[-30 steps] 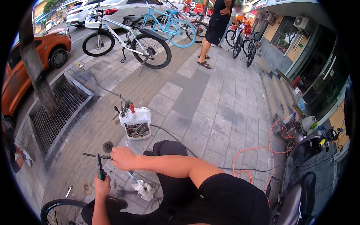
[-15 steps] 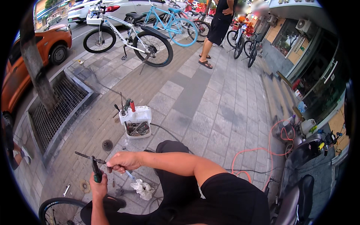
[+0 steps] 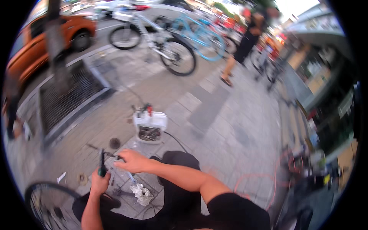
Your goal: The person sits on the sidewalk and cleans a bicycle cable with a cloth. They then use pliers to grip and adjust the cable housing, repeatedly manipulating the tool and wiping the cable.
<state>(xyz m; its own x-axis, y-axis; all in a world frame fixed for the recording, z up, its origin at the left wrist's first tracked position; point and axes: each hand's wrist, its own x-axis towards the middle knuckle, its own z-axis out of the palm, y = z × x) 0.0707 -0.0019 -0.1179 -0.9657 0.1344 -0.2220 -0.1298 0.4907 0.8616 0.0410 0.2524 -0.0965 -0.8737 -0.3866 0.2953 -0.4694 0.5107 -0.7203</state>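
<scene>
My left hand (image 3: 100, 182) is closed round green-handled pliers (image 3: 102, 170), whose jaws point up at a dark metal rod (image 3: 93, 147). The rod, blurred, looks like a bicycle axle; it lies sideways across the jaws. Its other end is in the closed fingers of my right hand (image 3: 132, 160), which comes across from the right. Whether the jaws grip the rod tightly is too blurred to tell. Just beyond the hands, a dark sprocket cassette (image 3: 114, 143) lies on the paving. A crumpled white rag (image 3: 142, 194) lies by my knee.
A white tool container (image 3: 163, 119) with several tools stands ahead. At the lower left are a bicycle wheel (image 3: 33, 191), a wrench (image 3: 61, 176) and a ring-shaped part (image 3: 82, 179). Parked bicycles (image 3: 178, 57) and a standing person (image 3: 247, 42) are farther off; an orange hose (image 3: 249, 175) lies right.
The view has swung and blurred, so the surroundings shift right in the picture. Both hands keep hold of the pliers and the rod, close together as before.
</scene>
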